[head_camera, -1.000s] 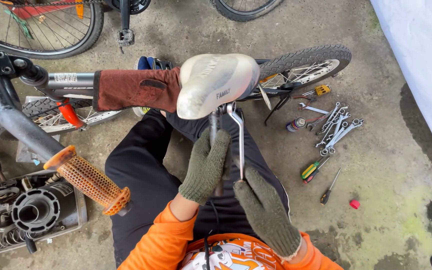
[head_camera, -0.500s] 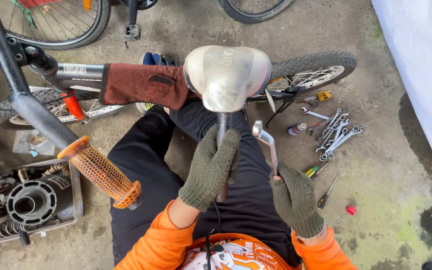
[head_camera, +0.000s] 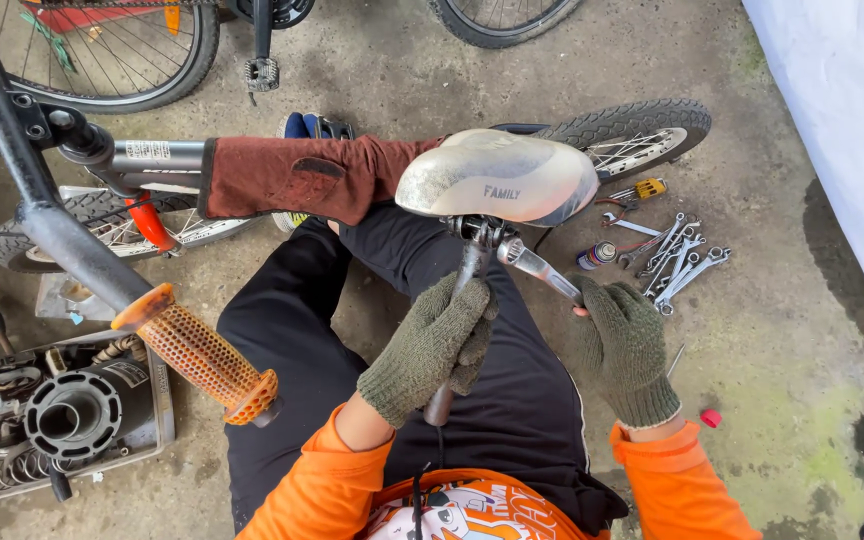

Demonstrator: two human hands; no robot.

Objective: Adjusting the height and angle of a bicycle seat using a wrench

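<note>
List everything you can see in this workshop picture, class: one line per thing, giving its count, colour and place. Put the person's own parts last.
Bicycle seat: one, off-white, centre, on a metal post.
Seat post: one, grey metal, below the seat.
Wrench: one, silver, at the clamp under the seat.
Frame pad: one, reddish brown, wrapped on the frame left of the seat.
Handlebar grip: one, orange, lower left.
Rear tyre: one, black, right of the seat.
Loose spanners: several, silver, on the floor at right.
Screwdriver: one, yellow handle, above the spanners.
Small cap: one, red, floor at lower right.
Engine part: one, black, lower left.
Left hand: green glove, gripping the seat post.
Right hand: green glove, holding the wrench.
</note>
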